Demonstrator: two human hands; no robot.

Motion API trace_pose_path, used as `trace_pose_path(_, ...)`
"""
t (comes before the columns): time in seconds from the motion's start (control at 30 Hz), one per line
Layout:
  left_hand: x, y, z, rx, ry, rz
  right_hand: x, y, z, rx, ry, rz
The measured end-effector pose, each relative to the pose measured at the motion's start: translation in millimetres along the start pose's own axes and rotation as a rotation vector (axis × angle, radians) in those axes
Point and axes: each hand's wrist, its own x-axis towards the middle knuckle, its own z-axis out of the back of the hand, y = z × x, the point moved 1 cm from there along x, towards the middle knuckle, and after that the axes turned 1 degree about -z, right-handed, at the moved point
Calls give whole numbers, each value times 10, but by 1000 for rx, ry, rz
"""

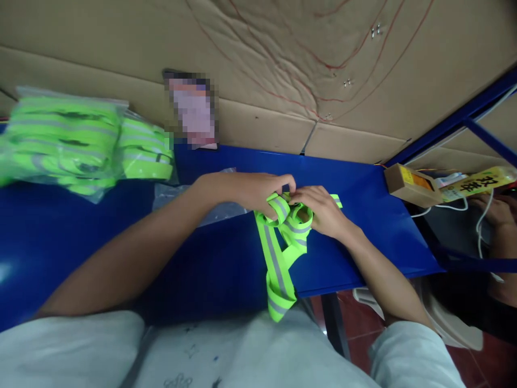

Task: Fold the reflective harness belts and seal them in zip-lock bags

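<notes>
Both my hands meet over the blue tabletop on a neon-green reflective strap (274, 258) with a silver-grey stripe. My left hand (269, 193) is closed, its thumb and fingers curled around a loop of the strap. From the other side my right hand (323, 210) has its fingers bent round another coil, the fingertips close to those of the left. One length of strap hangs down past the table's front edge towards my lap; a short end pokes out behind my right hand. Partly under my left forearm lies a clear plastic bag (222, 214).
Clear bags packed with green reflective straps (64, 140) lie at the left. A phone-like object (194, 110), blurred out, leans on the cardboard wall (258, 126). At the right are a small cardboard box (412, 186), white cables, a blue frame and another person's arm (503, 231).
</notes>
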Motion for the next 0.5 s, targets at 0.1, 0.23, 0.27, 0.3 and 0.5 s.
trace_pose_path(0.1,-18,54,44,-22,74,69,10,-22,-7,-71,-126,50)
trace_pose_path(0.23,-27,109,123,-27,54,45,-12,-79,52,-159,-111,44)
trace_pose_path(0.27,-15,113,134,-17,11,11,-25,-112,85,-193,-102,32)
trace_pose_path(0.3,-1,114,146,-2,-44,-21,-38,-153,122,-229,-101,18)
trace_pose_path(0.5,-98,71,298,119,-233,34,-117,-438,242,-323,-185,-76)
